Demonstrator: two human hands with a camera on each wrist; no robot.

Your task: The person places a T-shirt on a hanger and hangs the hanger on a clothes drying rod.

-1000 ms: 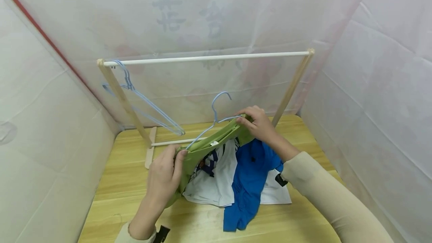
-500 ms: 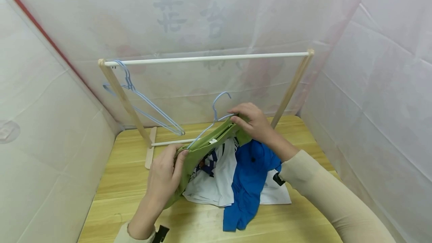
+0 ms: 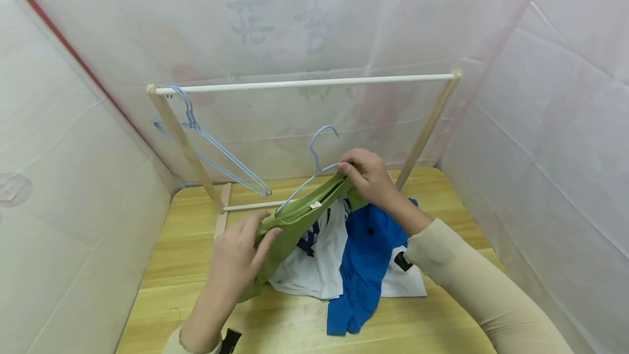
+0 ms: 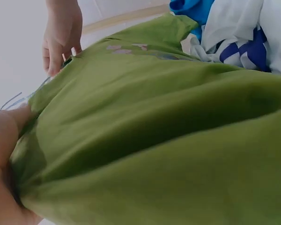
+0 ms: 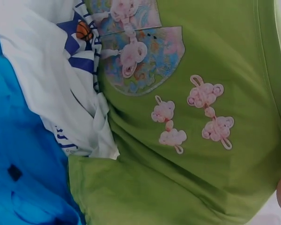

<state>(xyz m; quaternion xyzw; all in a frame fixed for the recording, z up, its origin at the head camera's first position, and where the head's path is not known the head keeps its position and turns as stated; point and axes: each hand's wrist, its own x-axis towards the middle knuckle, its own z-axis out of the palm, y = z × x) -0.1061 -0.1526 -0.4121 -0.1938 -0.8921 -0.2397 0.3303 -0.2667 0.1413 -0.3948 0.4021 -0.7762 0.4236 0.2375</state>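
A green T-shirt (image 3: 295, 228) with pink printed motifs hangs tilted between both hands, its neckline upward. A light blue wire hanger (image 3: 315, 149) stands in the neck opening, hook up and its arms running into the shoulders. My left hand (image 3: 236, 253) holds the left shoulder between thumb and fingers; the hanger's left end is hidden in the cloth there. At the other shoulder my right hand (image 3: 369, 176) pinches the fabric together with the hanger's right arm. In the right wrist view the shirt front (image 5: 192, 56) spreads out, overlapping a white shirt (image 5: 47, 61).
A rack with a white rail (image 3: 295, 84) and wooden posts stands behind the hands. Spare blue hangers (image 3: 216, 149) hang at its left end. On the wooden table (image 3: 172, 288) lie a white shirt with dark print (image 3: 319, 272) and a blue garment (image 3: 363, 261) over another white cloth.
The right hand has shifted slightly left and upward along the shoulder. The hanger's hook has risen a little. The left thumb has moved slightly rightward across the cloth.
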